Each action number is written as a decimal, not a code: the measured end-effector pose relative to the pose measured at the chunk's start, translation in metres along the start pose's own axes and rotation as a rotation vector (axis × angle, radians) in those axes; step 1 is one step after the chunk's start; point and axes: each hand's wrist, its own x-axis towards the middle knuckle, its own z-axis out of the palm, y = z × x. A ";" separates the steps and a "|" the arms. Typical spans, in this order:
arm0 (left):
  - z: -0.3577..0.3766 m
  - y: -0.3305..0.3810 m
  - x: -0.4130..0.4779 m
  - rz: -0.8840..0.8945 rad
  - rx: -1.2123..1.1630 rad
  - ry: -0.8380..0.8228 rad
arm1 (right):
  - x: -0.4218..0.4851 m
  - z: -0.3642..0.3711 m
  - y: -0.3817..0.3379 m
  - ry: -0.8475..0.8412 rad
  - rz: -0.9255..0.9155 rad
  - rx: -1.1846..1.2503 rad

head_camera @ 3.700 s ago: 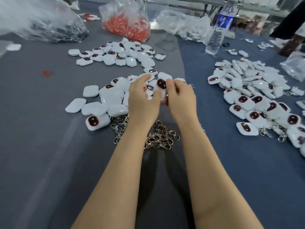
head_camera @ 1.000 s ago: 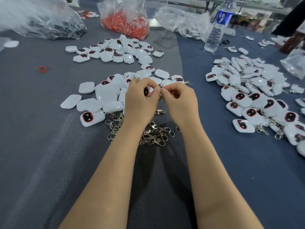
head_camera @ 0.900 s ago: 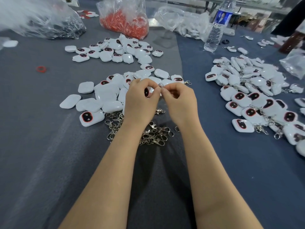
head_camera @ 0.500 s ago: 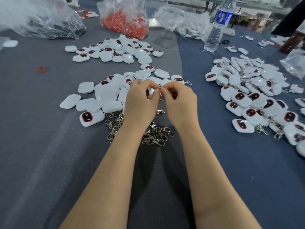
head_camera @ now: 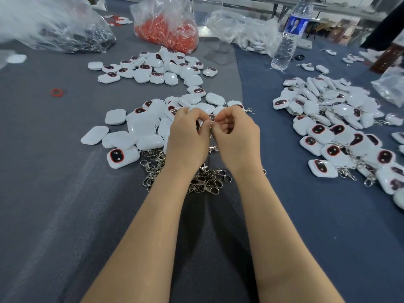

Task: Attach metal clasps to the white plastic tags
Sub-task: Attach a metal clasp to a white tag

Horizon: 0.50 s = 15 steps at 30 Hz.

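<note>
The left hand is curled round a white tag, which is mostly hidden. The right hand pinches a metal clasp just to its right. Their fingertips touch above the counter. I think the clasp must next go left, into the tag.

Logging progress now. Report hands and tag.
Left hand grips a white tag. Right hand pinches the clasp ring. Loose clasps under both wrists, nothing blocking.
</note>
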 end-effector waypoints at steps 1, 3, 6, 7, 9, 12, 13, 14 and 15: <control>0.000 0.000 0.000 0.008 0.002 0.002 | 0.000 0.000 0.000 0.010 0.000 0.000; 0.001 0.000 -0.001 0.027 0.014 0.008 | 0.000 0.000 0.000 0.018 -0.002 -0.007; 0.000 0.001 -0.002 0.064 0.040 0.025 | -0.001 0.001 0.000 0.020 -0.003 -0.010; -0.001 0.001 -0.002 0.074 0.044 0.030 | -0.001 0.001 0.000 0.019 -0.004 -0.008; -0.002 0.002 -0.002 0.087 0.046 0.037 | -0.001 0.002 0.000 0.008 -0.004 -0.006; -0.003 0.002 -0.003 0.091 0.039 0.035 | -0.001 0.001 0.001 -0.022 -0.006 -0.008; -0.003 0.002 -0.003 0.094 0.036 0.033 | -0.002 0.001 0.001 -0.028 -0.010 -0.005; -0.003 0.001 -0.003 0.096 0.034 0.032 | -0.002 0.000 0.001 -0.032 -0.015 -0.001; -0.004 0.001 -0.003 0.096 0.032 0.031 | -0.002 0.000 0.001 -0.036 -0.020 0.004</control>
